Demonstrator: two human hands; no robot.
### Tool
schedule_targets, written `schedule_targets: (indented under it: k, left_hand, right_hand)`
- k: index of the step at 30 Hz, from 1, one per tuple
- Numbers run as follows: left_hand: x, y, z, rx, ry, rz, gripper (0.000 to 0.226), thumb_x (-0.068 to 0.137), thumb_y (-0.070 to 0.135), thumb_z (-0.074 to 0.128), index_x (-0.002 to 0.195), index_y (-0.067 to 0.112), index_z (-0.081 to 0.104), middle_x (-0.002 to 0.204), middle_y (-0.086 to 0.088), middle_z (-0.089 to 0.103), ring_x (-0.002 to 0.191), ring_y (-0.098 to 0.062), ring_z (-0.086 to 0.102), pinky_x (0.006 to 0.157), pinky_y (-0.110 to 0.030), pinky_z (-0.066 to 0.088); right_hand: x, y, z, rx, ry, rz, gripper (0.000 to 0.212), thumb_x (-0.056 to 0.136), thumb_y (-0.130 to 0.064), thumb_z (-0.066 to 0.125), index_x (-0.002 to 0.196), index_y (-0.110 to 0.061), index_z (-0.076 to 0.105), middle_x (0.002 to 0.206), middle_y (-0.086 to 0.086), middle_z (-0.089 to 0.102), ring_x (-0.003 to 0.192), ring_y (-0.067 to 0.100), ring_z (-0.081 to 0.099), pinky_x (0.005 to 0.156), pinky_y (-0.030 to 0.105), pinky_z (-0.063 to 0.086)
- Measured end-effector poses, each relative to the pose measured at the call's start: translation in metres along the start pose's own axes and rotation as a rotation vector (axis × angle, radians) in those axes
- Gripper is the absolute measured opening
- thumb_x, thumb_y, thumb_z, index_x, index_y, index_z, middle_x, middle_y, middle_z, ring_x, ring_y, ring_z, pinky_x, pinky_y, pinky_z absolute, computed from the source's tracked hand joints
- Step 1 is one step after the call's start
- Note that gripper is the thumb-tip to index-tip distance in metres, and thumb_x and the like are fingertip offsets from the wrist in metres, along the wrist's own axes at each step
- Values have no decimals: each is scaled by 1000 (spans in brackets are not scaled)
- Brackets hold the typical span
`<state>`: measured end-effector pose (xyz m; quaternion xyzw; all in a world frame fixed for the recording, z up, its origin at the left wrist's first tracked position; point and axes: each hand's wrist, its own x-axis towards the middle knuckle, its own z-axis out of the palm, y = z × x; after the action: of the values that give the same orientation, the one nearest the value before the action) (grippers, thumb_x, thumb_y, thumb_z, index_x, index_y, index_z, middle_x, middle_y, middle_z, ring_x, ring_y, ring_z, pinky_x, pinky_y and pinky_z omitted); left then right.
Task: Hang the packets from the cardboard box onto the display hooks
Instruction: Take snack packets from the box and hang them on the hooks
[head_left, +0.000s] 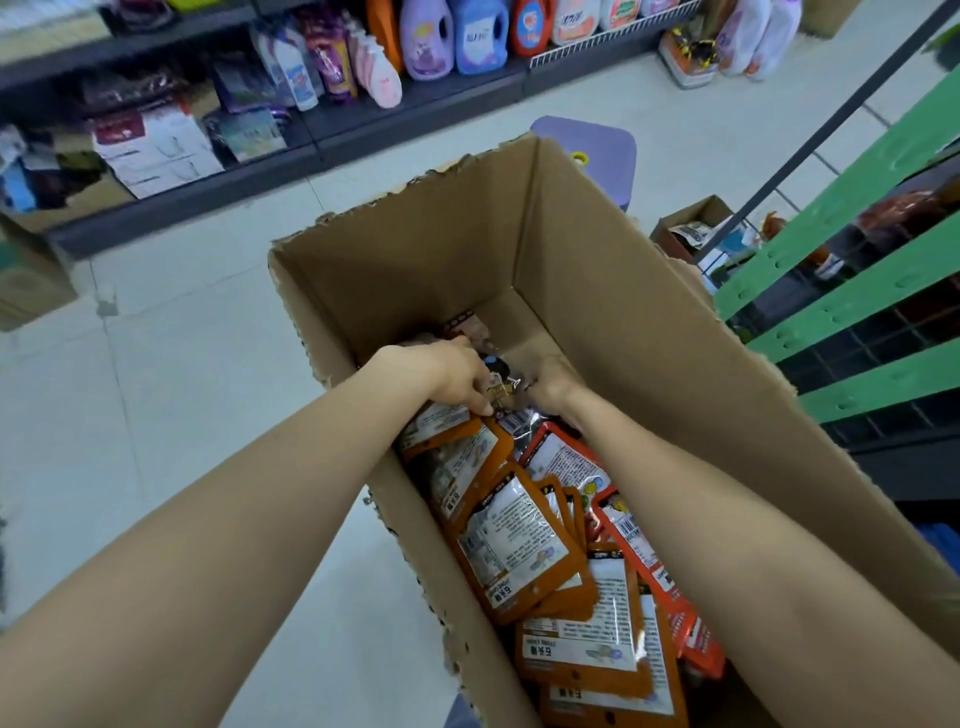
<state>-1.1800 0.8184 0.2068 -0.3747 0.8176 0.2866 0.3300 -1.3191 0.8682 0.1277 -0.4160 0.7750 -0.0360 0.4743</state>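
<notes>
Orange-bordered snack packets (524, 551) heap low in the tall brown cardboard box (597, 270) at frame centre. My left hand (447, 376) pinches a packet edge; my right hand (553, 382) curls among them, grip unclear. I'd gather a few, hang-holes aligned, before lifting toward the green rack (852, 291) at right.

L hand (457, 376) curled, R hand (553, 382) curled
</notes>
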Motion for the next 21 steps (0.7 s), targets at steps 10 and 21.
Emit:
schedule_targets:
  k: [10,21]
  left_hand:
    - [-10,4,5,-109,145,95,28,94,29,54,115,13,66,125,-7,59,124,-24,45,97,-30,38]
    - [-34,53,-22,-702,635,74,73,90,11,59,148,8,14,146,-20,27,125,-31,42,97,-27,36]
  right_hand:
    - [-94,-1,-52,-441,652,-296,12,95,-25,54,87,-15,53,92,9,68,87,32,64,63,33,39]
    - [-150,-8,-75,-770,514,-328,61,92,6,38,147,-20,31,111,16,65,98,37,63,66,36,39]
